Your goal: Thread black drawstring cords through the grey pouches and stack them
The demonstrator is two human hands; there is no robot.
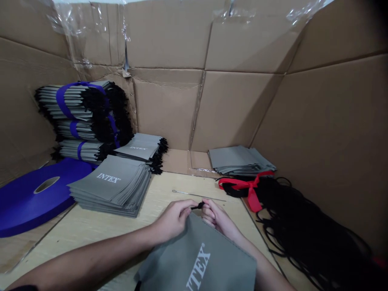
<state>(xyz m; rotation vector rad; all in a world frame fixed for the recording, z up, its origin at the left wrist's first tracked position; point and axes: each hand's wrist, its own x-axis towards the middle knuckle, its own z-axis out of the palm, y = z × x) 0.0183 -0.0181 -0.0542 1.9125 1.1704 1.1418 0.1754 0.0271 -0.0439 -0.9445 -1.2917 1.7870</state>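
A grey drawstring pouch (209, 250) printed INTEX lies tilted in front of me, its upper corner between my hands. A short black cord (198, 206) comes out at that corner. My left hand (176, 216) pinches the cord and the pouch corner from the left. From the right, the closed fingers of my right hand (216, 216) grip the cord's dark end, which looks like a knot. Just beyond my hands, a thin metal rod with a looped end (198, 195) rests on the table.
At left are a stack of grey pouches (112, 182), bundles tied with purple ribbon (80, 121) and a purple ribbon roll (45, 194). More grey pieces (239, 157) lie at back right, beside black cords (309, 226) tied with red ribbon (253, 188). Cardboard walls (169, 101) surround the table.
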